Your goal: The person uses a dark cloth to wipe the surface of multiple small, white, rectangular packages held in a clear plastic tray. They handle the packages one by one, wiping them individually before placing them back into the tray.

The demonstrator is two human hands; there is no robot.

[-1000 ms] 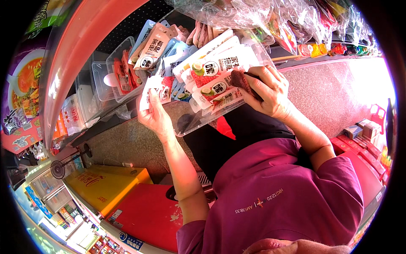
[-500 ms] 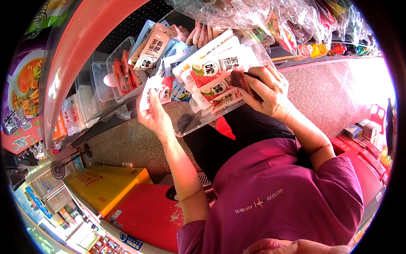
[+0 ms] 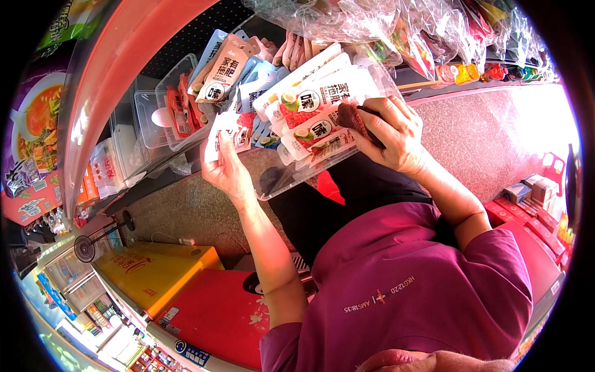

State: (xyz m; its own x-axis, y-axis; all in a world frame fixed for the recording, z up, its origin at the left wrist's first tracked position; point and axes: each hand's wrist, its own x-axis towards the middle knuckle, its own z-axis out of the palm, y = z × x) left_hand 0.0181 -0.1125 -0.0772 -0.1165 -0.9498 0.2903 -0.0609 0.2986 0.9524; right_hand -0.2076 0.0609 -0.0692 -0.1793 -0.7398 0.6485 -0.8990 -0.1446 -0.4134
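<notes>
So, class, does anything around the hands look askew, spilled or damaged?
Nothing looks spilled or damaged. The white pouches lie slanted and unevenly overlapped in the clear plastic bin, and the maroon cloth in the right hand looks odd beside them.

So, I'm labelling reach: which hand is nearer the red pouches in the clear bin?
Left. The left hand, pinching a white pouch, is below and right of the red pouches; the right hand is much farther right.

Strong light floods in from the right, bleaching the speckled floor (image 3: 477, 133) and glinting off crumpled clear plastic (image 3: 347, 18); fisheye distortion bows a red panel (image 3: 130, 56) at left, while black vignetting swallows the corners.
</notes>
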